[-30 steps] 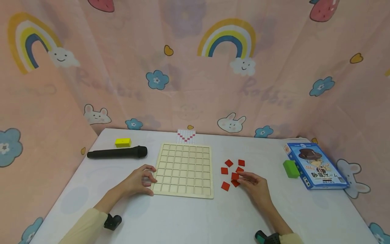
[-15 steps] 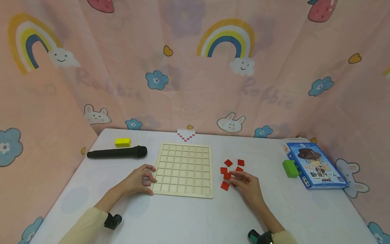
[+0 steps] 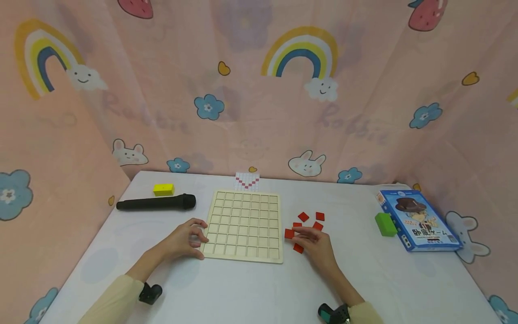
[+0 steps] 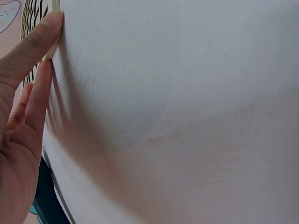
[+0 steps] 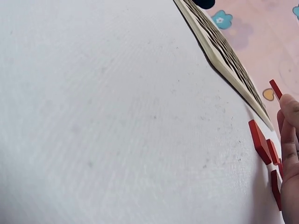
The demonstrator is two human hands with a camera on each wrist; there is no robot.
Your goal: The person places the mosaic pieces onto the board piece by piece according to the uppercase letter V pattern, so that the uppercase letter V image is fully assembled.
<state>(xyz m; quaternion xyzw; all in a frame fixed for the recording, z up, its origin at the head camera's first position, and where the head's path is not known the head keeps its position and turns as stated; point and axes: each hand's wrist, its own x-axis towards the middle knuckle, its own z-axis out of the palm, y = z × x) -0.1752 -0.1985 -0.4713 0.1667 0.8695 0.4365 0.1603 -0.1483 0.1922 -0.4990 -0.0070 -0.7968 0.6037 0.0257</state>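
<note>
On the white table point(image 3: 259, 288), centre: a wooden grid board point(image 3: 244, 225), lying flat, its cells bare. Left hand point(image 3: 184, 240) rests at the board's near left corner, fingers loosely curled, tips touching the edge; the left wrist view shows a fingertip point(image 4: 49, 25) pressed against the board's rim. Right hand point(image 3: 315, 245) lies just right of the board among loose red tiles point(image 3: 311, 218), its fingertips pinched on one red tile point(image 3: 289, 233) close to the board's right edge. Far left: black microphone point(image 3: 155, 203) with yellow block point(image 3: 163, 189) behind it. Far right: blue game box point(image 3: 418, 220), green block point(image 3: 386, 224) touching its left side. Behind the board: small pattern card point(image 3: 247, 180).
</note>
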